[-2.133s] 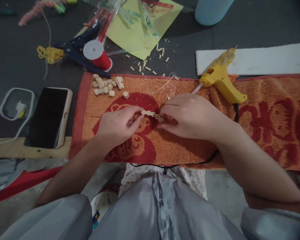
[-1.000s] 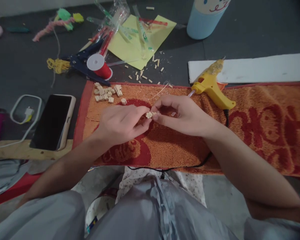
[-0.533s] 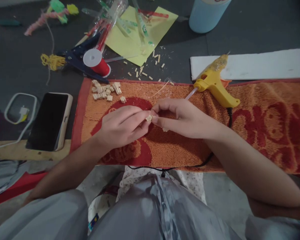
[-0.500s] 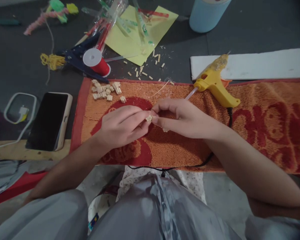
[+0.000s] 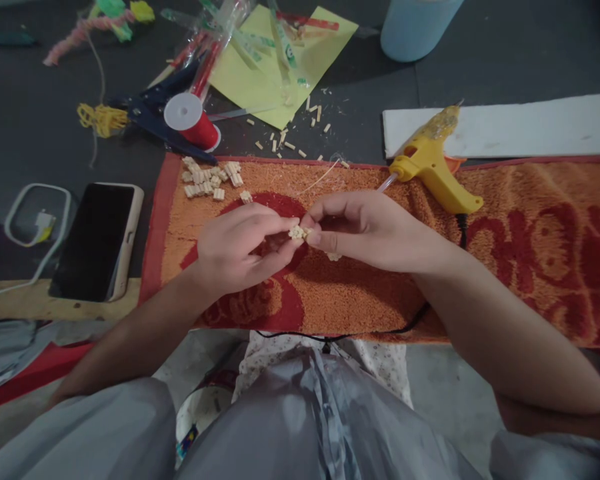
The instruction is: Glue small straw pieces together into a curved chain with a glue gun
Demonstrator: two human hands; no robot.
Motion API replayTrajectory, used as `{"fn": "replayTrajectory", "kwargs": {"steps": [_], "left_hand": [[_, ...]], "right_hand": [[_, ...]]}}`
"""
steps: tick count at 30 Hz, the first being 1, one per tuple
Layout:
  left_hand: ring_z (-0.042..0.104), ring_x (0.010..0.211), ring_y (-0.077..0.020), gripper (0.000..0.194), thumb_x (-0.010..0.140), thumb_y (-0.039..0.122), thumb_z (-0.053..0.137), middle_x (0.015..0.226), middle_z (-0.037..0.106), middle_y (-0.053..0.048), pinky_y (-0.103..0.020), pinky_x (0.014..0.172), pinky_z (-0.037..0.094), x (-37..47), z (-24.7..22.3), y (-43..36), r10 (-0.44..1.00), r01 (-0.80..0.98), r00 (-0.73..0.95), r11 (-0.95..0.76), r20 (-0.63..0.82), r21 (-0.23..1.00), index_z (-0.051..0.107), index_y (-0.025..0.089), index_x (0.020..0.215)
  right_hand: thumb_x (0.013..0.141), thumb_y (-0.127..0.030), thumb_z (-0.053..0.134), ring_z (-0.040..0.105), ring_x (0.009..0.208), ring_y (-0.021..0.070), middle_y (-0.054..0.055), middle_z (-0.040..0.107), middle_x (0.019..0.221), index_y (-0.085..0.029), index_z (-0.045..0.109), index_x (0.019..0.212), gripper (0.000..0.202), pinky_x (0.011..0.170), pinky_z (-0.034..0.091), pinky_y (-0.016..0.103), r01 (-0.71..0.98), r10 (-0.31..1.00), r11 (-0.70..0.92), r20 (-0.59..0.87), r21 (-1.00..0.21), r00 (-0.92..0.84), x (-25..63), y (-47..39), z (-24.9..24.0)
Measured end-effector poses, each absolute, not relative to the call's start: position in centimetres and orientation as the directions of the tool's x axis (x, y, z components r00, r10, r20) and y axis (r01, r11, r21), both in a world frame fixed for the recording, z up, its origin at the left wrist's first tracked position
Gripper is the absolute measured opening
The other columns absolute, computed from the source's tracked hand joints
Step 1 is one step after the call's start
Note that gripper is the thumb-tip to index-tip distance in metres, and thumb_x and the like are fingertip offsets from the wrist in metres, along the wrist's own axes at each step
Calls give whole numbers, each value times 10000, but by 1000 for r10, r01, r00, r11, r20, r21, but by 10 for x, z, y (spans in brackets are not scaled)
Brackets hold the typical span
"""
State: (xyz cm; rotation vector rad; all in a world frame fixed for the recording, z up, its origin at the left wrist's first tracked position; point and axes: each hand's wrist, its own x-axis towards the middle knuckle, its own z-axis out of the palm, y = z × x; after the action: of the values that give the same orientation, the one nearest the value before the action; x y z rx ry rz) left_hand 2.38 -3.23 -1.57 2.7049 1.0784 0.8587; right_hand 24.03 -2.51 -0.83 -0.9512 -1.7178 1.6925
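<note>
Left hand (image 5: 245, 247) and right hand (image 5: 375, 230) closed at the fingertips on a chain of small wooden-stick clusters (image 5: 299, 233), held over the orange-and-red towel (image 5: 350, 300); yellow hot glue gun (image 5: 437, 167) seen at far right of the hands.

Fuzzy, rough orange-and-red cloth towel (image 5: 360, 300) mid-frame; matt yellow plastic glue gun (image 5: 437, 170) at right; glossy black-screened phone (image 5: 95, 243), left.

Both forearms are angled inward from the lower corners, and the hands are brought nearly together at the centre. The thumb and index fingertips of the left hand (image 5: 245, 248) and right hand (image 5: 375, 230) are pinched, with knuckles bent.
</note>
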Motion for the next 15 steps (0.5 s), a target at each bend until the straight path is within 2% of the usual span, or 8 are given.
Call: {"fn": "replayTrajectory", "kwargs": {"steps": [3,8,11,15], "left_hand": [[665,666,-133,175,911,352,598,733,729,-14,-251,607,541,24,-19,-33,675,642,556,-719,484,265,708,219,886],[682,684,-125,98,894,284,652,780,747,-17,-227,606,536,23,-19,-35,600,613,576,-766,555,192,699,205,862],[688,687,-130,132,905,308,638,769,741,-15,-236,618,539,22,-18,-35,600,629,605,-763,524,148,700,206,850],[682,666,-128,166,918,324,619,730,727,-7,-235,605,526,21,-21,-34,567,647,643,-762,516,31,702,200,845]], "right_hand": [[800,-490,752,513,597,86,-19,605,674,-163,656,813,342,565,416,233,96,802,-66,-110,-993,-587,240,-24,-11],[750,-494,798,528,575,83,-6,630,659,-148,675,804,371,534,422,226,109,836,-100,-142,-989,-530,238,-24,-15],[739,-500,800,541,569,84,3,647,665,-143,679,800,381,530,435,227,121,850,-103,-150,-987,-505,238,-24,-15],[744,-490,794,553,569,89,6,655,654,-143,687,781,364,534,445,230,158,861,-72,-142,-985,-489,238,-24,-15]]}}
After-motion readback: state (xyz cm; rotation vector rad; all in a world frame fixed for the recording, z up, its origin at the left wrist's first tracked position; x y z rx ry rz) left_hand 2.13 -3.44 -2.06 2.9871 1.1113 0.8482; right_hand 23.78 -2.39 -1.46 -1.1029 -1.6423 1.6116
